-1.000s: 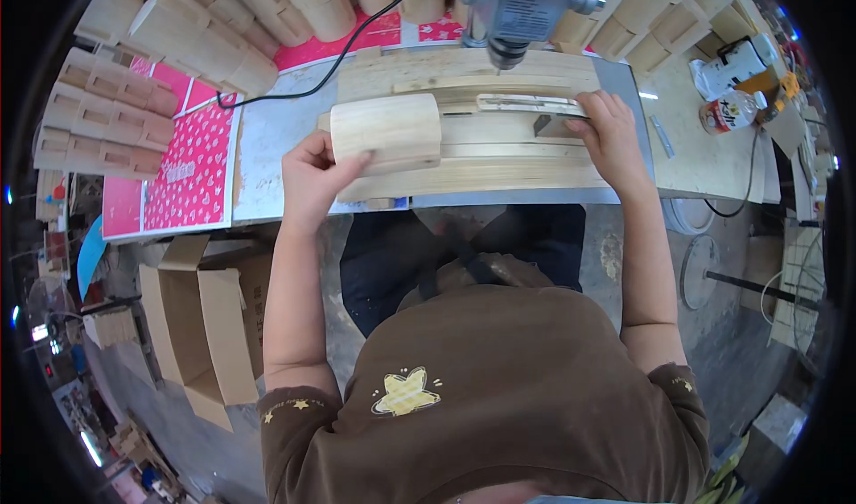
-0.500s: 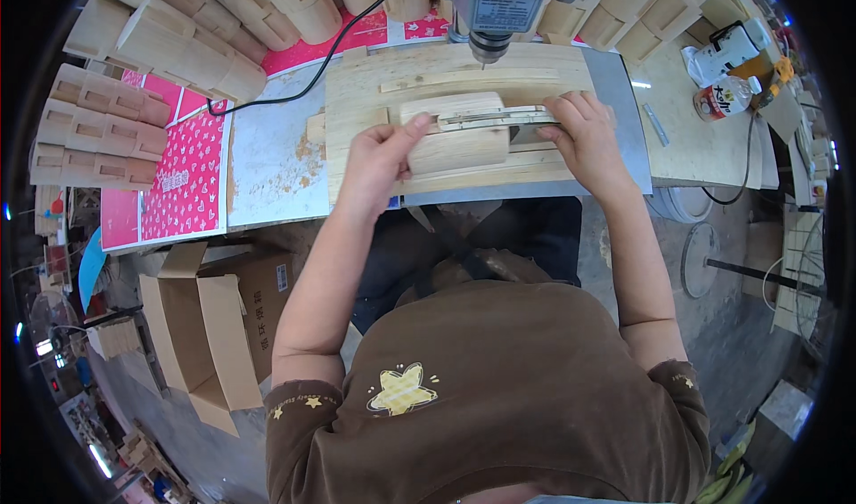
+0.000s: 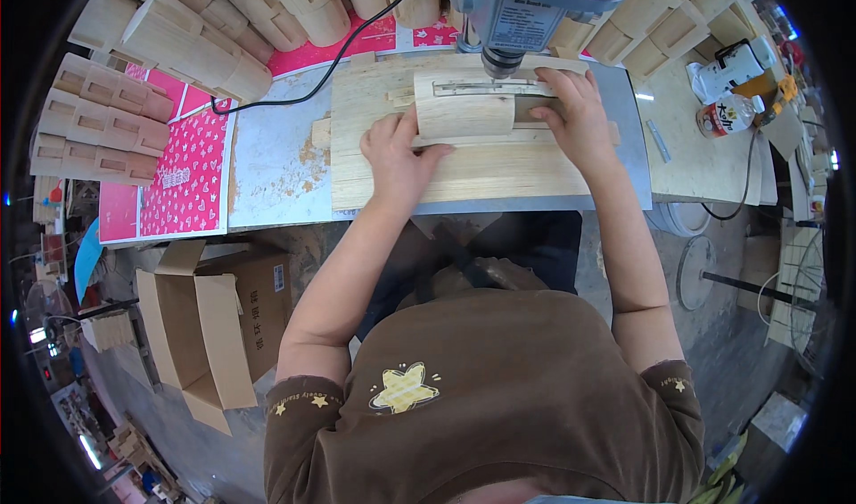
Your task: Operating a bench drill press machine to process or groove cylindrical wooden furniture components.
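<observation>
A pale, rounded wooden piece (image 3: 464,116) lies crosswise on the wooden board under the drill press (image 3: 528,18). Along its top runs a narrow, slotted metal strip (image 3: 477,87), close below the drill chuck (image 3: 501,62). My left hand (image 3: 399,154) grips the left end of the piece, thumb along its near edge. At the other end, my right hand (image 3: 575,111) holds the strip's right end with fingers above and thumb lower down. A grey part shows between that thumb and fingers; its kind I cannot tell.
The flat wooden board (image 3: 374,178) has thin strips fixed on it. Several slotted wooden cylinders (image 3: 111,134) are stacked at left and back. A black cable (image 3: 325,71) crosses the bench. A marker (image 3: 658,141) and bottle (image 3: 729,116) stand right; an open carton (image 3: 218,326) sits below.
The wooden piece and strip have moved away from me, under the drill chuck. My left hand has shifted from the strip's left end to the near left edge of the piece.
</observation>
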`<state>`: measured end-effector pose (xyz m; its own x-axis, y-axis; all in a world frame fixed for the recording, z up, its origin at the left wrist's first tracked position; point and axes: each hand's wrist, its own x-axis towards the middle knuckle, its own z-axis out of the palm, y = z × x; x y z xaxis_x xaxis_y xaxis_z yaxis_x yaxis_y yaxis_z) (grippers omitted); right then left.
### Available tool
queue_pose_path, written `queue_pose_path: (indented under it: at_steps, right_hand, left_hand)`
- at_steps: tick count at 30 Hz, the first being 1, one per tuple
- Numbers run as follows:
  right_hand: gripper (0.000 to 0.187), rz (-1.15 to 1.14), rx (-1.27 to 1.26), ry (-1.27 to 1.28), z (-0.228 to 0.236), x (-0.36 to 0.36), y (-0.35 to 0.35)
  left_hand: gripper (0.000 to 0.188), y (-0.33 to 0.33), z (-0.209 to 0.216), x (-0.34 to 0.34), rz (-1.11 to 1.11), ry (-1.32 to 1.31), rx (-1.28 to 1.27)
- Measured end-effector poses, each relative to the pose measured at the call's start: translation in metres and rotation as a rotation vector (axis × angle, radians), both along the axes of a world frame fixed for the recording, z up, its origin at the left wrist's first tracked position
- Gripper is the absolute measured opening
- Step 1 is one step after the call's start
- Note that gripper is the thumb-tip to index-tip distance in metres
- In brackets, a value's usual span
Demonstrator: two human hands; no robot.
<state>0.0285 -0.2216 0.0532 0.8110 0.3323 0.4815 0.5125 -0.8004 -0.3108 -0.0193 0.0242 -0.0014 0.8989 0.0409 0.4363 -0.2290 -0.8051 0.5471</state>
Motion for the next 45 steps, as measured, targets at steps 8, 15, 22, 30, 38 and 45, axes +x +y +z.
queue_pose_path:
  at_steps: [8, 15, 22, 30, 38, 45]
  right_hand:
    - [0.031, -0.003, 0.586, -0.335, 0.097, 0.031, -0.019]
    - [0.036, 0.079, 0.428, -0.019, 0.199, 0.059, 0.021]
    - [0.019, -0.166, -0.128, -0.286, 0.151, -0.033, 0.0]
    - [0.007, -0.049, 0.362, -0.318, 0.041, -0.035, 0.022]
    - [0.016, 0.042, 0.362, -0.568, 0.085, -0.034, 0.011]
    - [0.035, -0.135, 0.403, -0.301, 0.189, 0.068, 0.024]
  left_hand:
    - [0.06, 0.013, -0.01, 0.002, -0.093, -0.045, -0.016]
    - [0.06, 0.014, -0.008, 0.004, -0.119, -0.045, -0.031]
    - [0.06, 0.015, -0.009, 0.005, -0.129, 0.018, -0.055]
    - [0.061, 0.014, -0.007, 0.004, -0.133, 0.058, -0.091]
    - [0.059, 0.014, -0.007, 0.004, -0.124, -0.024, -0.019]
    - [0.06, -0.017, -0.004, 0.009, -0.16, -0.086, 0.0]
